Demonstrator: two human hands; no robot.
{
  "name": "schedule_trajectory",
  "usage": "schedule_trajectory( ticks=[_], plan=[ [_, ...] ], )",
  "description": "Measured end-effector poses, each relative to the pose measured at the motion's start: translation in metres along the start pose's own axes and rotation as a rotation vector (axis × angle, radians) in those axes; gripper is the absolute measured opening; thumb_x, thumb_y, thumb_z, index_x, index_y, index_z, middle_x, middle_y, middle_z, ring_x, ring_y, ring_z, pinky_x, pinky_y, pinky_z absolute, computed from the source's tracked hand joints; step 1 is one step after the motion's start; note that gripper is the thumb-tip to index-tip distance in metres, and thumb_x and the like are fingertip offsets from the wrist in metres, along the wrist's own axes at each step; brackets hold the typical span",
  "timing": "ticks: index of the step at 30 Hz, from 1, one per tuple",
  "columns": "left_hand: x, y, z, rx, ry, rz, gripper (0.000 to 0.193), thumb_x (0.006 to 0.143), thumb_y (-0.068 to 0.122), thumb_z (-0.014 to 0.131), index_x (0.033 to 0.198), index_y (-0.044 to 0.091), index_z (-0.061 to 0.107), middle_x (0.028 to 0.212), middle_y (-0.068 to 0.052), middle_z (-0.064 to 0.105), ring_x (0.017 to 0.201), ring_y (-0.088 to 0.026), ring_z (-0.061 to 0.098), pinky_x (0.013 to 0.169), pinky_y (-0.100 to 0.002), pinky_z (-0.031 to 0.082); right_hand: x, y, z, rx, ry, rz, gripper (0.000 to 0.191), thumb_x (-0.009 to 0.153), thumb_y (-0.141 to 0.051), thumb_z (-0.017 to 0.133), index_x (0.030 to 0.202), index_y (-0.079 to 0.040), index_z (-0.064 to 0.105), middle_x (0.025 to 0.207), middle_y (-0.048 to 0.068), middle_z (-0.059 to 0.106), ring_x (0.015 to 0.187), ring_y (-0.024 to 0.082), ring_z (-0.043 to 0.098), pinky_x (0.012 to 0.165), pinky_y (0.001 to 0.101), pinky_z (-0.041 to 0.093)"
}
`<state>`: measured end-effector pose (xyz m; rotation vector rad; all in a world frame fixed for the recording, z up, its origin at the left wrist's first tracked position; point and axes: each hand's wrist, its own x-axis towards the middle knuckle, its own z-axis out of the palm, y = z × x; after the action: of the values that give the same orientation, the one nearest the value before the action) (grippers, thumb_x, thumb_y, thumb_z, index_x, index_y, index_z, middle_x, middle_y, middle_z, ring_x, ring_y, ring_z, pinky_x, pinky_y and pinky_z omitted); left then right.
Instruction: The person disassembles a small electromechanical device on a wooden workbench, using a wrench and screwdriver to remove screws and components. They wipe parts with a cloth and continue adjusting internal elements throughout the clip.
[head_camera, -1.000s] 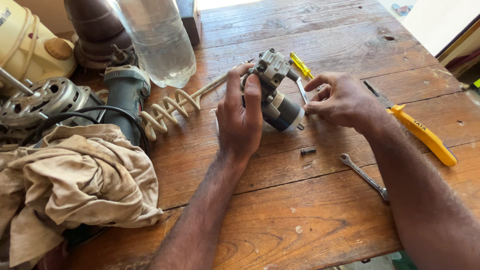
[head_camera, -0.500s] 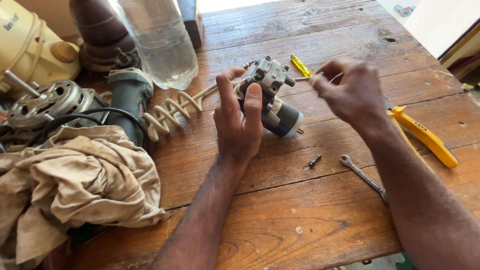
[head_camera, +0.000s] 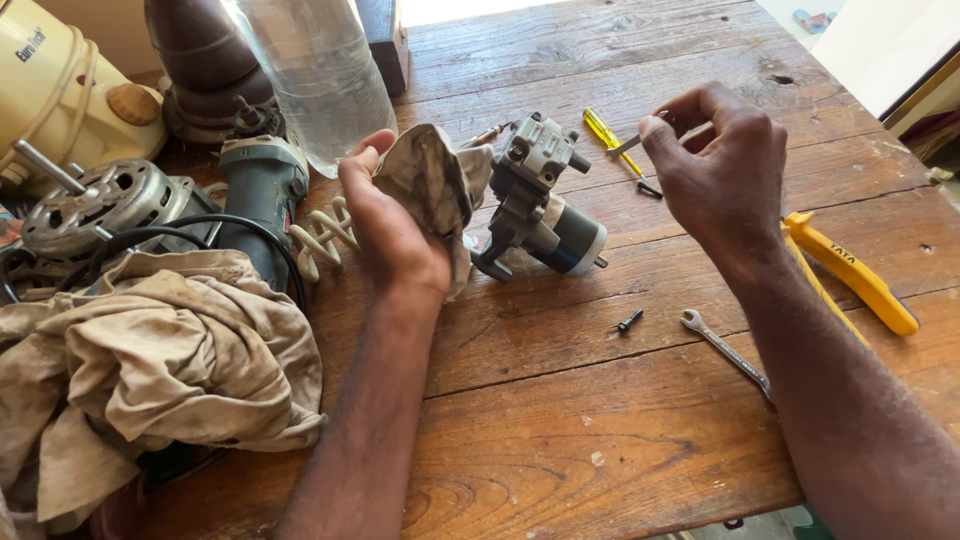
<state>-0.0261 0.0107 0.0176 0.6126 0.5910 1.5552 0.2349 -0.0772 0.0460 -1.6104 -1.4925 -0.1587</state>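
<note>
Left hand (head_camera: 395, 225) clenched on a grubby rag (head_camera: 435, 185), pressed up beside the small grey motor unit (head_camera: 540, 205), which lies on its side mid-surface. Right hand (head_camera: 720, 170) raised above the wooden surface (head_camera: 560, 400), fingertips pinching a thin metal tool (head_camera: 625, 146), tip over the yellow-handled screwdriver (head_camera: 605, 135). Loose black screw (head_camera: 629, 320) and small spanner (head_camera: 725, 350) lie near the right forearm; yellow pliers (head_camera: 860, 280) beyond it. Clear plastic bottle (head_camera: 320, 75), angle grinder (head_camera: 262, 190) and crumpled beige cloth (head_camera: 150, 370) to the left.
</note>
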Motion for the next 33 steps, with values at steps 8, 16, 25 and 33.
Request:
schedule_trajectory(
  ticks=[8, 16, 25, 33],
  plan=[
    [0.000, 0.026, 0.001, -0.088, -0.153, 0.064, 0.051, 0.102, 0.043, 0.043, 0.121, -0.002, 0.059, 0.086, -0.017, 0.071, 0.075, -0.025, 0.070, 0.062, -0.037, 0.058, -0.002, -0.005, -0.002, -0.004, 0.002, 0.003, 0.016, 0.102, -0.019, 0.076, 0.105, -0.004, 0.073, 0.091, 0.013, 0.076, 0.079, 0.022, 0.077, 0.067, 0.0341, 0.063],
    [0.000, 0.038, -0.005, -0.123, -0.258, -0.008, 0.064, 0.092, 0.054, 0.036, 0.121, 0.001, 0.059, 0.083, -0.018, 0.070, 0.066, -0.028, 0.069, 0.059, -0.039, 0.058, -0.001, 0.001, 0.001, -0.006, -0.014, -0.021, 0.017, 0.103, -0.018, 0.076, 0.107, -0.002, 0.073, 0.092, 0.016, 0.075, 0.079, 0.023, 0.077, 0.067, 0.0350, 0.064],
    [0.001, 0.015, -0.006, 0.778, 0.011, 0.863, 0.049, 0.117, 0.043, 0.039, 0.085, 0.010, 0.057, 0.071, -0.002, 0.055, 0.064, -0.008, 0.050, 0.065, -0.028, 0.041, -0.002, 0.006, 0.003, -0.002, 0.028, -0.066, 0.013, 0.105, -0.015, 0.076, 0.106, -0.003, 0.072, 0.094, 0.015, 0.076, 0.079, 0.022, 0.077, 0.069, 0.0333, 0.064],
    [-0.012, 0.018, 0.014, 0.990, -0.695, 0.579, 0.088, 0.088, 0.061, 0.074, 0.154, 0.013, 0.042, 0.124, -0.018, 0.057, 0.118, -0.032, 0.055, 0.094, -0.058, 0.051, 0.003, 0.010, 0.002, 0.387, 0.123, 0.003, 0.011, 0.109, -0.006, 0.065, 0.114, 0.003, 0.061, 0.099, 0.015, 0.073, 0.077, 0.019, 0.072, 0.063, 0.0297, 0.062]
  ],
)
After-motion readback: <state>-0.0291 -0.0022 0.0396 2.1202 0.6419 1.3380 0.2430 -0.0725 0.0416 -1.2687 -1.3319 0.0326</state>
